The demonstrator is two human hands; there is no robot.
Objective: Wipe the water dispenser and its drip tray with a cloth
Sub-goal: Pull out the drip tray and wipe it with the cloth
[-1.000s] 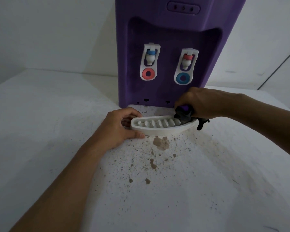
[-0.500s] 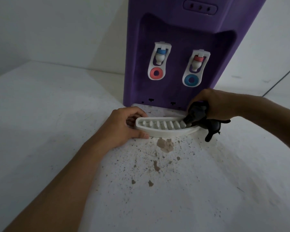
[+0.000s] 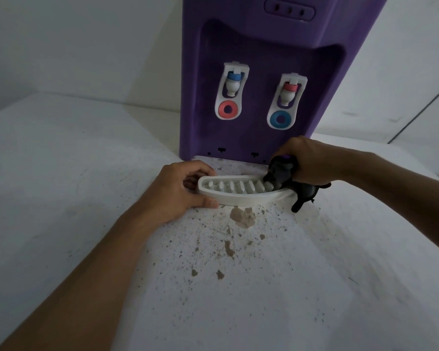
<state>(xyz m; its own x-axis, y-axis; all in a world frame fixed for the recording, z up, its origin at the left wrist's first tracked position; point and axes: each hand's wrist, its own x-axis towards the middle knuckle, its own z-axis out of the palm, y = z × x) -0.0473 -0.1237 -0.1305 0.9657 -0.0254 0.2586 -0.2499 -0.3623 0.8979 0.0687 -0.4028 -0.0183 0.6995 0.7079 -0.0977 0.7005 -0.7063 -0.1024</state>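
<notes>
Drip tray (image 3: 241, 192) on tabletop (image 3: 61, 173), detached, just before the purple dispenser (image 3: 264, 59); long axis left–right. Left hand (image 3: 178, 191) clamps its left end. Right hand (image 3: 307, 158), clenched on dark cloth (image 3: 280, 174), presses the right end (unwiped slots lie leftward).

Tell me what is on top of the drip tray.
The dark cloth, bunched in the right hand, presses on the drip tray's right end. The left hand grips its left end. The slats beneath the cloth are hidden.

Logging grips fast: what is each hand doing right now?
Left hand: closed on the left end of the drip tray.
Right hand: closed on the dark cloth, pressed onto the tray's right end.
</notes>
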